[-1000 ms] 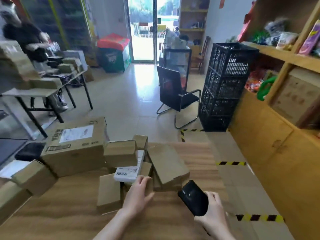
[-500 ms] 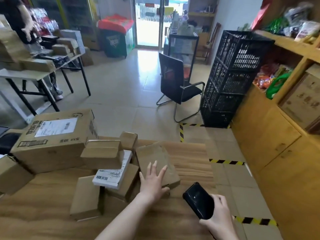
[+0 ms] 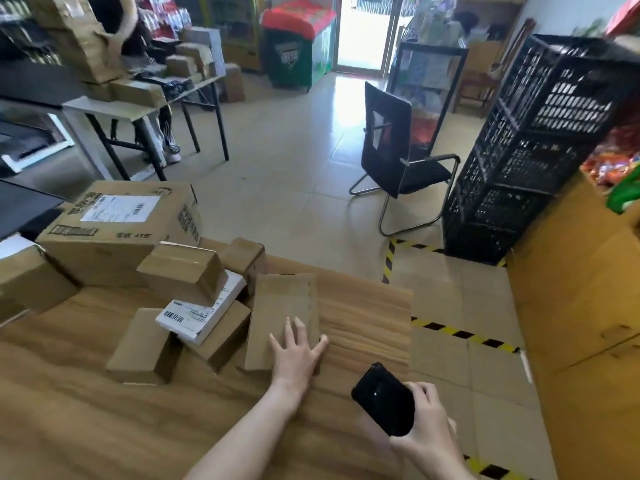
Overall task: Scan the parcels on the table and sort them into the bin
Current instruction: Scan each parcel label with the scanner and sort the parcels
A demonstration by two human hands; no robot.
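Observation:
My left hand (image 3: 296, 351) lies flat with spread fingers on the near end of a flat brown parcel (image 3: 282, 306) on the wooden table (image 3: 363, 323). My right hand (image 3: 427, 424) grips a black handheld scanner (image 3: 382, 398) above the table's right front part. Left of the flat parcel lies a heap of cardboard parcels: a white labelled box (image 3: 204, 308) with a barcode, a brown box (image 3: 183, 271) on top of it, a small box (image 3: 142, 346) in front, and a large carton (image 3: 117, 230) with a shipping label behind.
Stacked black crates (image 3: 540, 143) stand on the floor at the right beside wooden cabinets (image 3: 581, 271). A black chair (image 3: 394, 147) stands beyond the table. Yellow-black tape (image 3: 464, 336) marks the floor. At the far left a person stands by another table (image 3: 138, 105) loaded with boxes.
My left hand moved right from the white labelled box onto the flat brown parcel, which now lies straighter. The view tilted further down and the scanner stayed in my right hand.

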